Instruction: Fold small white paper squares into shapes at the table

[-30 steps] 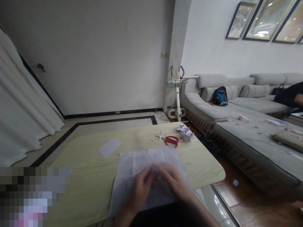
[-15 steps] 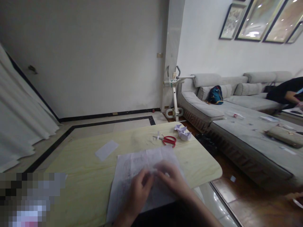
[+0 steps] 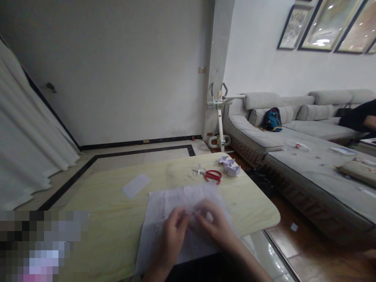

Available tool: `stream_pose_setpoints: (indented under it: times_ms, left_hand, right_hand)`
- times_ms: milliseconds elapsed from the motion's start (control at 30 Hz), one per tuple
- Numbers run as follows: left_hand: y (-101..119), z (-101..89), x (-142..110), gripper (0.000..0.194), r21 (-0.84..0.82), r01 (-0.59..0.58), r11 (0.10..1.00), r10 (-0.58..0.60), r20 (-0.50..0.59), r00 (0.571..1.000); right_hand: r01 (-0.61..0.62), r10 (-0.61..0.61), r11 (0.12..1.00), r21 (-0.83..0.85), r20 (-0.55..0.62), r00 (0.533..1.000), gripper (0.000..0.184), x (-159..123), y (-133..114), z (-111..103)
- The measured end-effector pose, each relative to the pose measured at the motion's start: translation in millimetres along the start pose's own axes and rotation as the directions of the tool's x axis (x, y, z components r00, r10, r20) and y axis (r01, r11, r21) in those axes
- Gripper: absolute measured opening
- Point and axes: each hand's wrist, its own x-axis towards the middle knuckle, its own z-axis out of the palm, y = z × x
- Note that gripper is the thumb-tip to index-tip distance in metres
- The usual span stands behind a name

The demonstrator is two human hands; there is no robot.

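My left hand (image 3: pixel 175 229) and my right hand (image 3: pixel 214 221) meet over a large printed sheet of paper (image 3: pixel 160 201). The fingertips of both pinch a small white piece of paper (image 3: pixel 192 213), which is blurred and mostly covered by the fingers. Beyond the sheet lie red-handled scissors (image 3: pixel 214 176), with thin white paper scraps (image 3: pixel 199 169) by their blades. Several folded white paper shapes (image 3: pixel 232 167) stand near the table's far right corner. To the left lies a plain white paper rectangle (image 3: pixel 136 186).
The pale yellow table (image 3: pixel 102 219) has a rounded right corner. A grey sofa (image 3: pixel 311 172) with a blue backpack (image 3: pixel 272 119) runs along the right, where another person's arm (image 3: pixel 370 122) shows. A white exercise machine (image 3: pixel 220 125) stands behind the table.
The view has turned slightly left, so everything sits a little farther right. My right fingers have shifted around the small paper; both hands stay together over the sheet.
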Motion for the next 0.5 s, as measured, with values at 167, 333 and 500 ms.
stream_pose_setpoints:
  times_ms: [167,333,500]
  left_hand:
    - [-4.3,2.2,-1.7,0.017,0.044,-0.061,0.997,0.058,0.049,0.997]
    - [0.0,-0.9,-0.9,0.018,0.088,-0.072,0.993,0.073,-0.006,0.997]
    - [0.1,-2.2,0.9,0.028,0.1,-0.039,0.994,0.041,-0.019,0.999]
  right_hand:
    - [0.052,-0.052,0.999,-0.004,0.006,0.999,0.016,0.7,-8.0,-4.6]
    - [0.044,-0.043,0.999,-0.009,0.057,0.997,0.013,0.4,-8.6,-4.4]
    - [0.052,-0.047,0.998,-0.041,0.109,0.993,0.016,0.1,-11.1,-5.6]
